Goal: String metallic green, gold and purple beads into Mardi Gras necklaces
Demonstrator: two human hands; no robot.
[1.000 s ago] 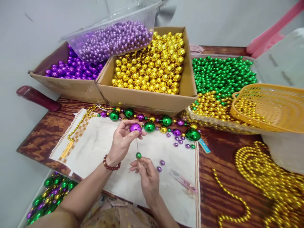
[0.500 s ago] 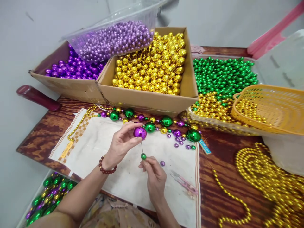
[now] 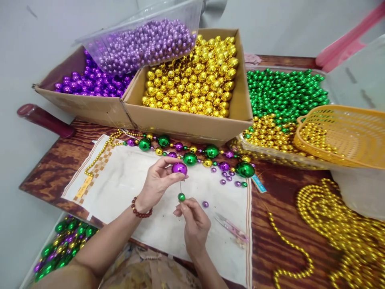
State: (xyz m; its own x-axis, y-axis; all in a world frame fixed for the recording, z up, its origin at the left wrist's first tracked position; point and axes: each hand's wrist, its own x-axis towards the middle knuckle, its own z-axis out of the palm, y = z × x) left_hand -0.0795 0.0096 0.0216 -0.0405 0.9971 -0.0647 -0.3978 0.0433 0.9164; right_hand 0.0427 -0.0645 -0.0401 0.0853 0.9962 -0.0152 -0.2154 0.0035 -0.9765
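Note:
My left hand [image 3: 158,181] pinches a large purple bead [image 3: 179,168] above a white cloth [image 3: 126,180]. A thin needle runs down from that bead through a small green bead [image 3: 181,197]. My right hand [image 3: 194,224] grips the lower end of the needle just under the green bead. Behind my hands, a strung row of green, gold and purple beads [image 3: 192,154] lies along the cloth's far edge. A loose small purple bead [image 3: 205,204] rests right of my right hand.
Cardboard boxes of gold beads [image 3: 192,80] and purple beads [image 3: 87,82] stand at the back, a clear tub of purple beads [image 3: 144,44] tilted on them. Green beads [image 3: 282,94], an orange basket [image 3: 343,134], gold bead strands [image 3: 339,228], pink snips [image 3: 231,228] lie right.
My left hand with the purple bead has shifted slightly right. The small green bead sits on the needle as before. The camera view has tilted a little.

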